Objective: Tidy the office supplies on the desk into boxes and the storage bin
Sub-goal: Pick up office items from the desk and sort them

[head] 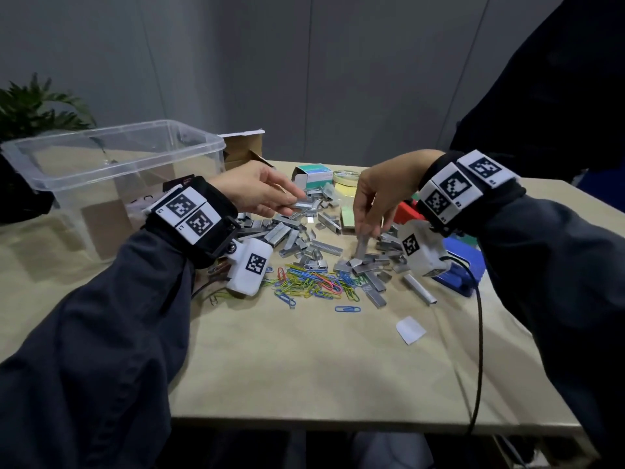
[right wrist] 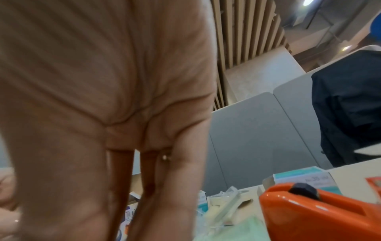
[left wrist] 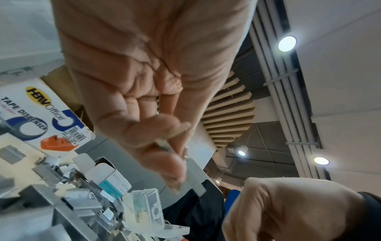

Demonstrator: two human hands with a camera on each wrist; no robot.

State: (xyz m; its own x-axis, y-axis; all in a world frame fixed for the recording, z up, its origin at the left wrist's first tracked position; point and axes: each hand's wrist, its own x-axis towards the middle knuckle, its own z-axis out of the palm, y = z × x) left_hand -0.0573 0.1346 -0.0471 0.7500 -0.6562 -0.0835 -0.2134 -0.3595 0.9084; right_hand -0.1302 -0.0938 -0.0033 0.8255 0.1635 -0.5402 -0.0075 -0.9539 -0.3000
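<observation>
The bench [head: 304, 367] carries a clear storage bin [head: 115, 154] at the far left, standing open and well apart from the loose items. In the middle lies a wide heap of staple strips [head: 297, 238], and just in front of it a smaller heap of coloured paper clips [head: 314, 282]. A small staple box [head: 313, 172] with an open flap stands behind the heap, nearer to the left hand [head: 257, 191]. This hand pinches a bundle of staple strips [head: 301, 204] between thumb and fingers, with the long axis pointing to the right, toward the other hand. The right hand [head: 378, 198] reaches down, and its fingertips [head: 363, 233] pinch one staple strip [head: 360, 247] that stands almost upright on the heap. I judge this strip must turn flat to join the bundle, which lies to its left and a little further back.
</observation>
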